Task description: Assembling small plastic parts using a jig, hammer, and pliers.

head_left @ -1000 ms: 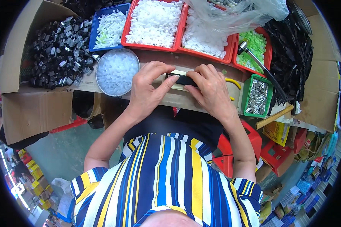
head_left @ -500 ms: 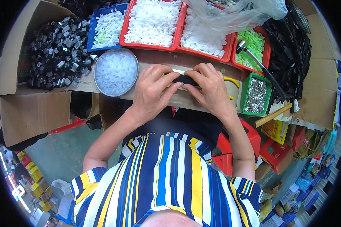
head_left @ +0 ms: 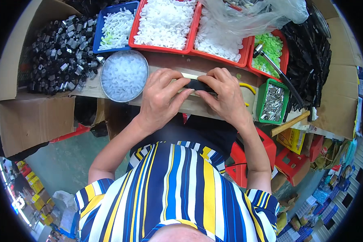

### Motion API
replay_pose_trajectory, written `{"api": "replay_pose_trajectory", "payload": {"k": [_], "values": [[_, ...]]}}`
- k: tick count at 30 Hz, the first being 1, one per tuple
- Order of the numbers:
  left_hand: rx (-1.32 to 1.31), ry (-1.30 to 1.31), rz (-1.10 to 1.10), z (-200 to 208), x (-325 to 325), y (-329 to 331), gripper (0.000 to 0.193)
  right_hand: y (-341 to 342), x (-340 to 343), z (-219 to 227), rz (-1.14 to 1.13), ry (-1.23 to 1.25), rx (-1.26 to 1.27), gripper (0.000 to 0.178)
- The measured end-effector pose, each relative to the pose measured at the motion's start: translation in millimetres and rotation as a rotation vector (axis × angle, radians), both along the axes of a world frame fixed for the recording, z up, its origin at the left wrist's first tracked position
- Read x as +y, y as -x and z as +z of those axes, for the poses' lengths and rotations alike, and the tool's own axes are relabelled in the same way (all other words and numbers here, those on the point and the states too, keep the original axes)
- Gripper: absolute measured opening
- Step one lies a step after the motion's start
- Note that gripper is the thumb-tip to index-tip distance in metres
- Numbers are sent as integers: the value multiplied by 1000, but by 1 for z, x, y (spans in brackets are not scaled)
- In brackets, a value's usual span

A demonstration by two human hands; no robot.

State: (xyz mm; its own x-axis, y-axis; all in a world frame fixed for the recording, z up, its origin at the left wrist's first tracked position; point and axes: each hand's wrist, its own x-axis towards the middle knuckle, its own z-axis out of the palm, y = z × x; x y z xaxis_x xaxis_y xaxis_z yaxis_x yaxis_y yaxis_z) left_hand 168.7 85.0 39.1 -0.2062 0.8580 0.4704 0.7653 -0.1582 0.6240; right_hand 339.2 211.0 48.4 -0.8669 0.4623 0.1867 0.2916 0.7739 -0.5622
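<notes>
Left hand (head_left: 161,95), thumb shifted nearer, and right hand (head_left: 226,94) are pinching the black strip (head_left: 196,85). (I'm guessing it's steadier.)

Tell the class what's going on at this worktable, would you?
One person's left hand and right hand pinch a slim black piece between fingers and thumbs, one hand on each side, above the worktable. Pale translucent pieces sit in a round dish to the left; a hammer and small metal parts are to the right.

Bench (head_left: 189,107); round bowl (head_left: 123,101); coloured trays (head_left: 161,49) atop
</notes>
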Motion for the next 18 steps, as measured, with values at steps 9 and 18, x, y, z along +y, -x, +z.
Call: {"api": "replay_pose_trajectory", "payload": {"k": [9,18], "values": [[8,4,-15,4,2,-4,23,-4,0,-4,-10,-1,47,32],[-3,0,-11,5,0,-4,23,-3,-1,-5,-24,16,39,35]]}}
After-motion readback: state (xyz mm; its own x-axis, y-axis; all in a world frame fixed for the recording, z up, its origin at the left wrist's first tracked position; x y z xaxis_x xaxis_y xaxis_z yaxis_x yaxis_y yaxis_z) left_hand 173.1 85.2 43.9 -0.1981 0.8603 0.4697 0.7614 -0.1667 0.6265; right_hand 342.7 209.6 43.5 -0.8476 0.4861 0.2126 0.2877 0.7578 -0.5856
